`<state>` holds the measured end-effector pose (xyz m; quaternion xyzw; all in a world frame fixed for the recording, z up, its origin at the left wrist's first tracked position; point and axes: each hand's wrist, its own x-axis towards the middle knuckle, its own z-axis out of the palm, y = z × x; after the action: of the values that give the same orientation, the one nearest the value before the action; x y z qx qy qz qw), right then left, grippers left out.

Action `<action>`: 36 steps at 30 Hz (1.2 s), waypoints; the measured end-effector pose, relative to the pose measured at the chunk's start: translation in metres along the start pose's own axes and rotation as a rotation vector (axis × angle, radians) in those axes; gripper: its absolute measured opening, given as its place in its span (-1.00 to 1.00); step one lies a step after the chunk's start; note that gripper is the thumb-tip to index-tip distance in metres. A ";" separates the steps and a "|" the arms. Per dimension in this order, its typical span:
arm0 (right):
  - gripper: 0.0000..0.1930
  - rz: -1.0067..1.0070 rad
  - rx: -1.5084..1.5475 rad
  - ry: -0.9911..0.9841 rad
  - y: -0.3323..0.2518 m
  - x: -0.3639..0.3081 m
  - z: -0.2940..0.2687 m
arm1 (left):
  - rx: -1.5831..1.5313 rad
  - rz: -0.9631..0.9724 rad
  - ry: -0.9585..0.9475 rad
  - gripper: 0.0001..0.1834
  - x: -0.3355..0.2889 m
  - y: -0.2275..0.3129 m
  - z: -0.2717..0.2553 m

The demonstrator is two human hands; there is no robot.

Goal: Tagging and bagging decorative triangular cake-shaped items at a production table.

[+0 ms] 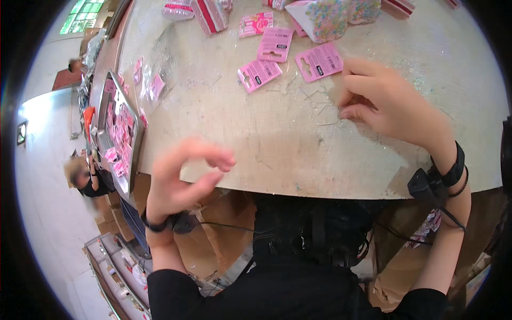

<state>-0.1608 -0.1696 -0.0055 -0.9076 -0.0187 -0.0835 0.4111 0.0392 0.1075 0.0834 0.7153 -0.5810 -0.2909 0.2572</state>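
My right hand (381, 101) is low over the table, its fingers curled and its thumb near the index finger; whether something thin is between them I cannot make out. Beside it lie several thin wire pieces (319, 96) and a pink card with a hang hole (319, 61). Farther left are two more such cards, one a pink card (274, 44) and the other a smaller-looking pink card (259, 74). My left hand (184, 173), smeared by motion, is raised above the table's near edge. Its thumb and fingers curve apart with nothing visible between them.
At the far side stand cake-slice-shaped pieces, one with coloured sprinkles (328, 20) and one pink and white (209, 16). A metal tray (133, 160) of small pink packets sits at the left. Cardboard (208, 234) lies below the table (282, 165). Another person (96, 181) is far left.
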 end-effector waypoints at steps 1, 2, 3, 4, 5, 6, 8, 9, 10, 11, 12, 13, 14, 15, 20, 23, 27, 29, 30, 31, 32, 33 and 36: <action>-0.81 0.004 -0.011 0.011 -0.002 0.000 -0.001 | -0.100 -0.030 0.061 -0.56 0.020 0.003 0.004; -0.81 0.005 -0.064 -0.004 -0.004 0.004 0.003 | 0.094 0.029 0.098 -0.56 0.042 0.005 0.003; -0.81 0.002 -0.118 -0.020 -0.010 0.007 0.005 | 0.290 0.088 0.136 -0.56 0.063 0.007 -0.002; -0.81 -0.011 -0.117 -0.020 -0.018 0.010 0.007 | 0.367 0.170 0.184 -0.56 0.083 0.000 -0.005; -0.81 -0.040 -0.293 0.018 -0.024 0.009 0.008 | 0.431 0.252 0.232 -0.56 0.101 -0.013 -0.001; -0.81 -0.086 -0.460 0.061 -0.028 0.008 0.010 | 0.440 0.235 0.240 -0.56 0.111 -0.024 0.002; -0.85 -0.131 -0.562 0.107 -0.025 0.004 0.019 | 0.679 0.390 0.320 -0.56 0.130 -0.049 0.015; -0.84 -0.164 -0.656 0.156 -0.022 0.004 0.023 | 0.684 0.397 0.324 -0.56 0.129 -0.055 0.018; -0.84 -0.165 -0.662 0.164 -0.021 0.006 0.024 | 0.595 0.291 0.292 -0.55 0.128 -0.059 0.019; -0.83 -0.177 -0.671 0.138 -0.021 0.007 0.026 | 0.504 0.186 0.255 -0.53 0.127 -0.059 0.020; -0.82 -0.188 -0.680 0.113 -0.021 0.008 0.027 | 0.510 0.194 0.251 -0.53 0.125 -0.058 0.022; -0.82 -0.182 -0.681 0.124 -0.019 0.008 0.028 | 0.462 0.169 0.264 -0.62 0.124 -0.055 0.023; -0.81 -0.193 -0.686 0.125 -0.017 0.009 0.028 | 0.414 0.141 0.276 -0.70 0.123 -0.054 0.025; -0.81 -0.203 -0.690 0.126 -0.014 0.009 0.029 | 0.421 0.147 0.267 -0.70 0.124 -0.056 0.025; -0.81 -0.183 -0.528 0.281 -0.007 0.013 0.031 | 0.107 0.134 0.593 -0.77 0.125 -0.050 0.024; -0.85 -0.195 -0.377 0.365 -0.002 0.017 0.026 | -0.003 0.204 0.590 -0.76 0.132 -0.055 0.025; -0.88 -0.186 -0.140 0.436 0.000 0.018 0.022 | 0.127 0.265 0.415 -0.72 0.144 -0.051 0.035; -0.88 -0.156 -0.057 0.439 0.001 0.018 0.024 | 0.416 0.323 0.335 -0.56 0.145 -0.056 0.027; -0.87 -0.132 0.034 0.442 0.001 0.018 0.024 | 0.484 0.363 0.313 -0.50 0.146 -0.059 0.025; -0.87 -0.135 0.030 0.435 -0.003 0.017 0.022 | 0.552 0.401 0.292 -0.43 0.147 -0.060 0.024; -0.84 -0.047 0.202 0.436 -0.006 0.016 0.020 | 0.550 0.400 0.299 -0.43 0.146 -0.061 0.025; -0.81 0.043 0.373 0.433 -0.008 0.017 0.019 | 0.383 0.306 0.328 -0.40 0.143 -0.060 0.027; -0.76 0.118 0.643 0.436 -0.004 0.020 0.014 | 0.145 0.209 0.388 -0.37 0.137 -0.056 0.027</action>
<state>-0.1398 -0.1569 -0.0085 -0.6931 0.0961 -0.2405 0.6728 0.0795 -0.0163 0.0086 0.7104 -0.6110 -0.0773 0.3405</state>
